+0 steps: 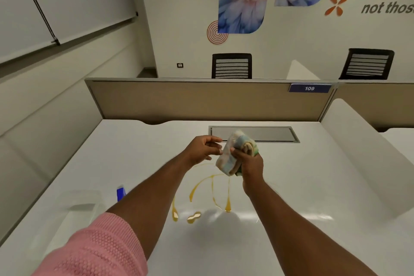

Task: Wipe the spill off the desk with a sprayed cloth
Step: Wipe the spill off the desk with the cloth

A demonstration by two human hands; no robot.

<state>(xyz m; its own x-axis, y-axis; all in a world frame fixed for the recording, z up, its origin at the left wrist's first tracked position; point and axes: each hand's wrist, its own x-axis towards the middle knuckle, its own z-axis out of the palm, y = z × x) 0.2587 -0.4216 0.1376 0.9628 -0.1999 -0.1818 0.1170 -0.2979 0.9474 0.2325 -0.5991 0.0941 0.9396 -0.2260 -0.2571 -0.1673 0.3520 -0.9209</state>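
A yellow-orange spill [212, 195] runs in thin streaks and drops across the white desk [291, 186]. Above its far end my right hand [248, 163] grips a bunched pale cloth [235, 152] with blue, green and tan patches, held off the desk. My left hand [203, 149] hovers just left of the cloth, fingers loosely curled and apart, its fingertips close to the cloth's edge but holding nothing. A blue object [120, 194], partly hidden behind my left forearm, stands on the desk to the left.
A clear plastic container [76, 206] sits at the desk's left. A grey cable hatch [253, 134] is set into the desk behind my hands. A beige partition [201, 101] closes the far edge; a white divider [369, 152] bounds the right. Two black chairs stand beyond.
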